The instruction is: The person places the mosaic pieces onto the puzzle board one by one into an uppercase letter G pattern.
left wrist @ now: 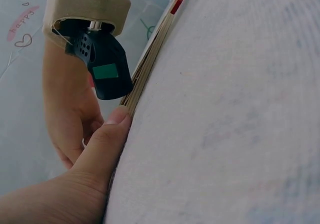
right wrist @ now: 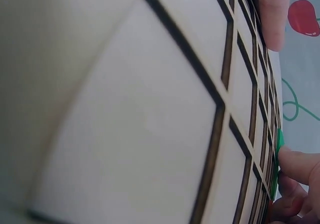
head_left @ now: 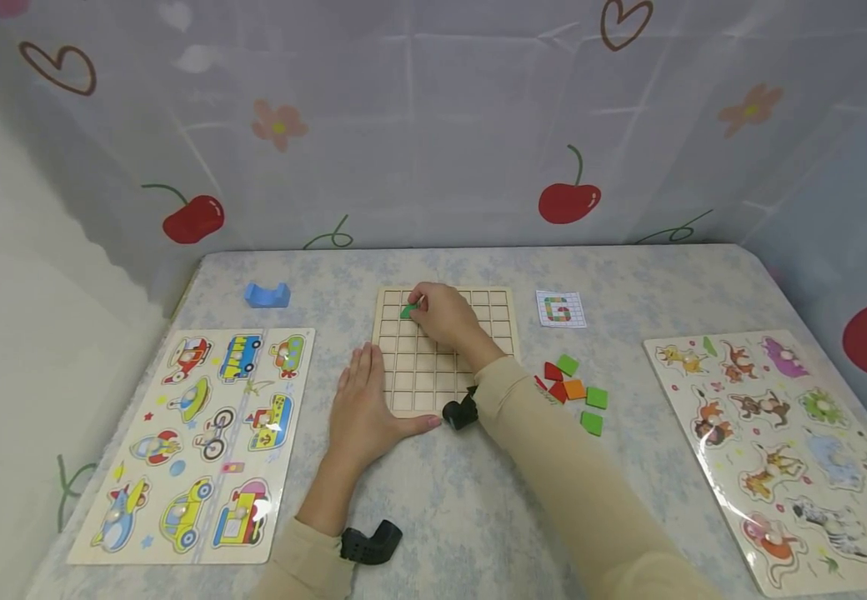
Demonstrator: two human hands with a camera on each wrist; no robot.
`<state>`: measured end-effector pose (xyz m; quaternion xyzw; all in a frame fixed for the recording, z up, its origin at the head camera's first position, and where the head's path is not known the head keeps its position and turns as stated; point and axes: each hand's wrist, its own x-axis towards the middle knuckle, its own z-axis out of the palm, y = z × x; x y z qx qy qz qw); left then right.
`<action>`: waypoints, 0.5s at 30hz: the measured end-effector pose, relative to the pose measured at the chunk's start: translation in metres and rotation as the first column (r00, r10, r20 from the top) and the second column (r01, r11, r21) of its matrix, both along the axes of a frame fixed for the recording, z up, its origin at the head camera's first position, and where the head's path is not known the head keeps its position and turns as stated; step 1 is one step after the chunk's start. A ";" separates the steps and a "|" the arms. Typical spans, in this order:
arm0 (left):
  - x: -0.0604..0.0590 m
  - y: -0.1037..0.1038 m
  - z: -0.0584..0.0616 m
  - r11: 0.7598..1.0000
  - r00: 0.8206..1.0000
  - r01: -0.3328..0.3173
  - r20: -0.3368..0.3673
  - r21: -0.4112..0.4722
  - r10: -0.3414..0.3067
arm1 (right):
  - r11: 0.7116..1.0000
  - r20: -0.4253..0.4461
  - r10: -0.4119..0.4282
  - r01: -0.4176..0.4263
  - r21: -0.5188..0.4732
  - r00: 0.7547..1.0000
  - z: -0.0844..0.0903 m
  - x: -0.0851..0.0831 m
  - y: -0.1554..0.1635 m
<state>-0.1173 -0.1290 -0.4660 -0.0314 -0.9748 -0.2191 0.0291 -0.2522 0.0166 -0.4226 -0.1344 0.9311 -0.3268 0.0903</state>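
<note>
A wooden grid board (head_left: 418,371) lies in the middle of the table. My right hand (head_left: 441,315) reaches over its far left part and pinches a small green tile (head_left: 408,311) against a cell there; the same green tile (right wrist: 278,156) shows edge-on by a fingertip in the right wrist view. Flat on the table, my left hand (head_left: 362,408) rests against the board's near left corner with its thumb (left wrist: 107,139) along the board edge (left wrist: 150,59). Loose red, green and orange tiles (head_left: 574,390) lie right of the board. A pattern card (head_left: 560,309) sits beyond them.
A vehicle peg puzzle (head_left: 204,442) lies at the left and an animal peg puzzle (head_left: 786,450) at the right. A blue block (head_left: 267,294) sits at the far left. Curtain walls with cherries close in the table on three sides.
</note>
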 end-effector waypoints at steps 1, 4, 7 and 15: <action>0.000 0.000 0.000 1.000 1.000 0.000 0.002 0.000 0.000 | 1.000 0.001 0.002 -0.002 0.004 1.000 0.000 0.000 0.000; 0.000 0.000 0.000 1.000 1.000 0.001 0.007 0.000 -0.001 | 1.000 0.003 0.009 -0.009 0.016 1.000 0.001 0.001 0.000; 0.000 0.000 0.000 1.000 1.000 0.000 0.010 -0.005 0.000 | 1.000 0.002 0.018 -0.018 0.021 1.000 0.002 0.002 0.000; 0.000 0.000 0.000 1.000 1.000 0.001 0.010 -0.002 -0.001 | 0.999 -0.004 0.037 -0.037 0.017 0.999 0.004 0.010 0.012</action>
